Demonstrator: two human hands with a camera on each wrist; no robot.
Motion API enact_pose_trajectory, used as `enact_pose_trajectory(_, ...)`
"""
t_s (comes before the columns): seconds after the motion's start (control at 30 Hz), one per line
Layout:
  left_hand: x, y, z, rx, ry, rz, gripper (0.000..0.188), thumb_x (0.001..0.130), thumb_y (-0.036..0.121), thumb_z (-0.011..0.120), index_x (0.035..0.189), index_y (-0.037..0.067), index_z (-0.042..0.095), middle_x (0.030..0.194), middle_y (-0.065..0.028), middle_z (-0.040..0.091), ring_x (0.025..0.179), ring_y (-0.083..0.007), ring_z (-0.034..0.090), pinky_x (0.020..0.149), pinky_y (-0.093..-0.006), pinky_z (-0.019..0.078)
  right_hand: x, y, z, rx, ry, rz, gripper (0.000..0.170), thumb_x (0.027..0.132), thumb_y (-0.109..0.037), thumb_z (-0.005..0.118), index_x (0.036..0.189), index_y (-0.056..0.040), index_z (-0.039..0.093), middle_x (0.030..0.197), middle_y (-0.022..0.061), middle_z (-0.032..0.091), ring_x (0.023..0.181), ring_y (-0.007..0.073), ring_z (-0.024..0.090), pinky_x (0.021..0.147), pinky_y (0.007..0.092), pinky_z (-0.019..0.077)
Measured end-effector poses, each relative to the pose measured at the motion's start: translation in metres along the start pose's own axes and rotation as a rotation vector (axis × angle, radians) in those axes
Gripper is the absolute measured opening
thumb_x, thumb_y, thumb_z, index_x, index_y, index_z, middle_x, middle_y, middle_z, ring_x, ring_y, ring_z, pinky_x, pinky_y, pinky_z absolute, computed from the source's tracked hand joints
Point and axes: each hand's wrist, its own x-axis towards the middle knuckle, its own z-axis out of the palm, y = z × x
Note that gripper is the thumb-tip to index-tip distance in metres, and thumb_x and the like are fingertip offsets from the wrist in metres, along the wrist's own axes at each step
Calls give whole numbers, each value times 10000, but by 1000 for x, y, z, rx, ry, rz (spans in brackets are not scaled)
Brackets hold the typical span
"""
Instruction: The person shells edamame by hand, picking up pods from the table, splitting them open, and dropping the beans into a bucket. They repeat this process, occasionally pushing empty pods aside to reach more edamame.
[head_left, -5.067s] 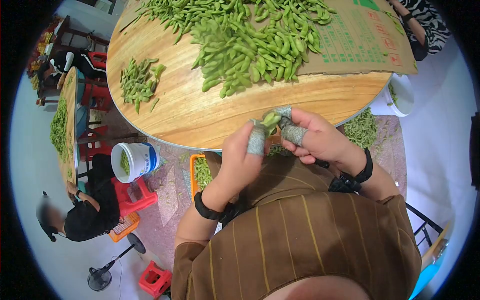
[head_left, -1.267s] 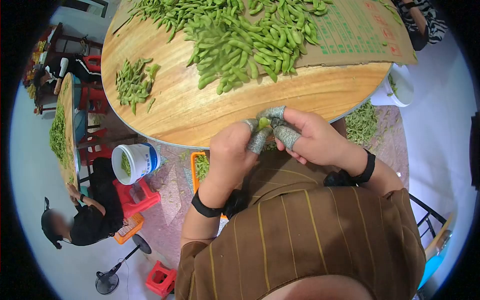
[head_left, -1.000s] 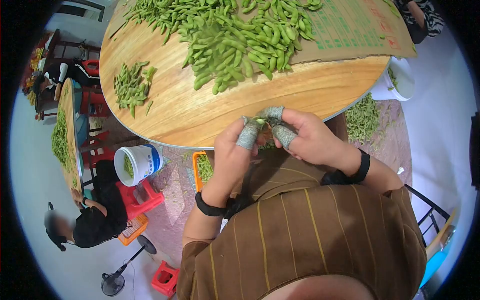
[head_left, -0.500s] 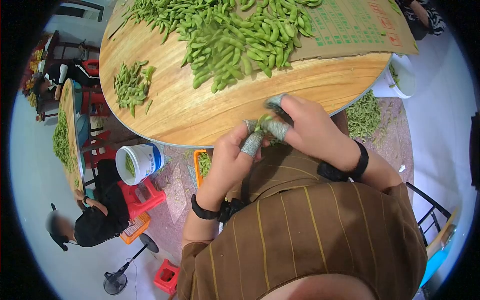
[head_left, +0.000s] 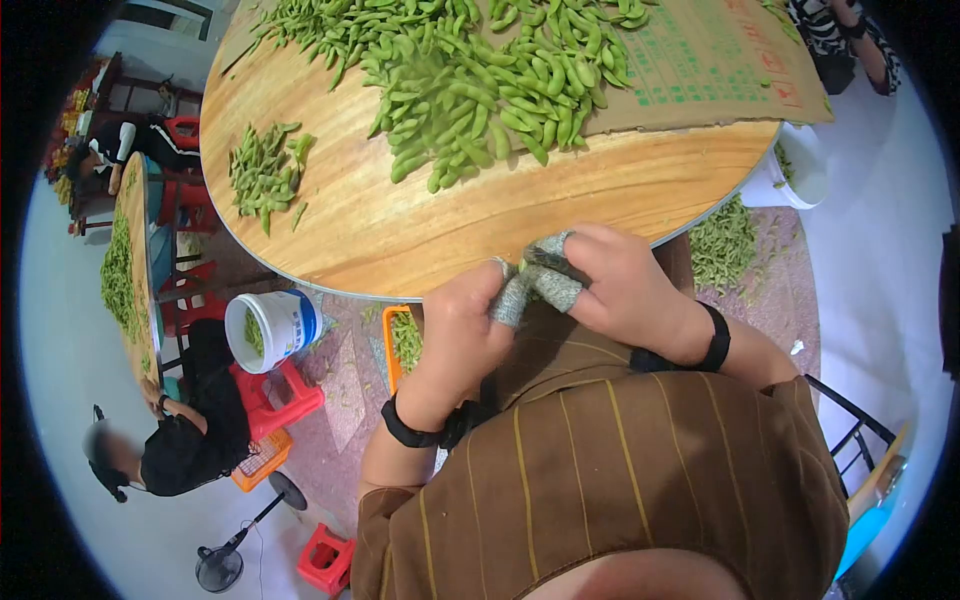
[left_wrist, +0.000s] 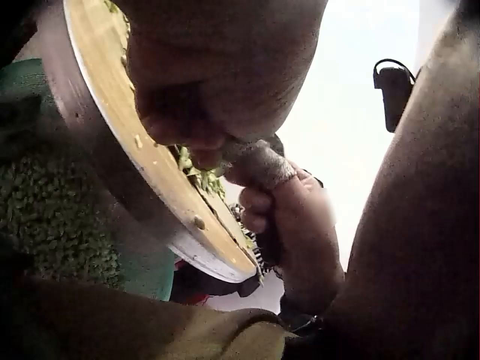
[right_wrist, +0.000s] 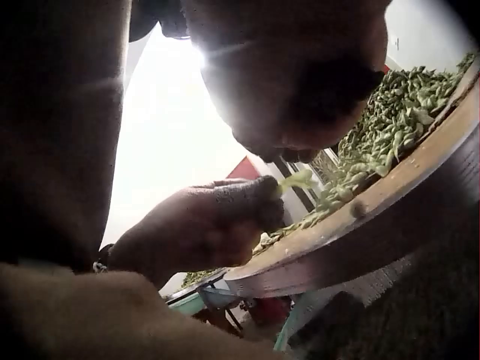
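Note:
Both hands meet just off the near edge of the round wooden table [head_left: 400, 240]. Grey wrapping covers the thumb and a finger of each. The left hand [head_left: 468, 318] pinches a green pod [right_wrist: 298, 180], whose pale end sticks out from its fingertips in the right wrist view. Against those fingertips lie the wrapped fingertips of the right hand [head_left: 635, 290], bent inward; whether they grip the pod too is hidden. Beyond the hands a large heap of green pods [head_left: 470, 100] covers the table and part of a cardboard sheet [head_left: 700, 70].
A smaller pod pile [head_left: 265, 170] lies at the table's left. White buckets [head_left: 285, 325] [head_left: 805, 170] stand at both sides, near red stools [head_left: 325, 558] and an orange crate [head_left: 390, 350]. More pods [head_left: 725, 245] lie low at the right. Other people sit around.
The right hand has come down and inward from its raised, blurred position, its finger now beside its thumb. The left hand stays nearly in place. The pod shows less between them.

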Motion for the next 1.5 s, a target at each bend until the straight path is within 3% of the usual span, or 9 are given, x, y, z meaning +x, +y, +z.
enact_pose_trajectory(0.03,3,7,-4,20,-4,66,110,787,103,635,754,28,561,644,-183,536,602,-369,556,531,-397,440,2,-5,-5,-5,1,-4,137,791,-107,652,896,-26,616,752,102,591,714,260,620,619,336,516)
enact_pose_trajectory(0.1,3,6,-10,8,-36,92,101,757,97,638,766,30,562,658,-184,539,604,-377,548,540,-402,443,6,-18,-20,633,-363,701,147,885,-180,624,897,-34,609,646,14,556,562,115,565,501,257,467)
enact_pose_trajectory(0.37,-3,-9,-8,-851,-384,-339,163,941,180,560,1000,45,630,698,42,570,608,-30,512,514,-185,393,2,10,-8,941,-434,801,182,935,-251,580,909,-79,634,612,-53,507,493,25,450,442,188,374)
enact_pose_trajectory(0.5,-9,-25,-8,-1060,-339,-415,174,940,180,564,1052,61,626,730,26,590,612,-34,521,514,-164,377,6,10,-15,782,-468,791,187,901,-241,629,951,-63,656,664,-45,552,557,23,479,484,204,393)
enact_pose_trajectory(0.87,-9,-21,-4,-707,-242,-370,88,880,72,564,934,33,621,726,4,607,645,-63,555,576,-215,451,4,6,-12,96,-262,169,174,798,-119,687,935,-25,636,775,79,628,700,212,619,655,303,489)
enact_pose_trajectory(1.13,-52,-42,-55,-246,-123,-318,124,868,145,631,846,24,615,633,-12,580,557,-71,518,508,-237,419,11,17,-14,-206,-297,124,148,796,-141,629,891,-29,606,793,182,587,765,364,585,668,437,485)
enact_pose_trajectory(1.2,-66,-46,-69,246,-238,-388,175,797,163,675,763,9,600,638,-158,603,609,-288,627,546,-380,466,27,26,-12,-307,-209,124,160,794,-140,634,905,-28,606,805,180,593,768,362,588,668,434,487)
enact_pose_trajectory(1.33,-89,-54,-70,636,-430,-492,268,763,257,731,761,22,601,656,-178,608,653,-369,618,579,-454,487,56,44,2,-519,-19,192,186,753,-112,654,899,-27,578,845,168,590,792,356,592,670,433,488)
enact_pose_trajectory(1.5,-61,-30,-58,361,-157,-319,224,794,214,705,850,14,620,710,-168,623,659,-336,627,576,-407,482,59,46,4,-588,-32,212,176,713,-95,653,839,-28,549,842,155,573,818,357,593,664,439,485)
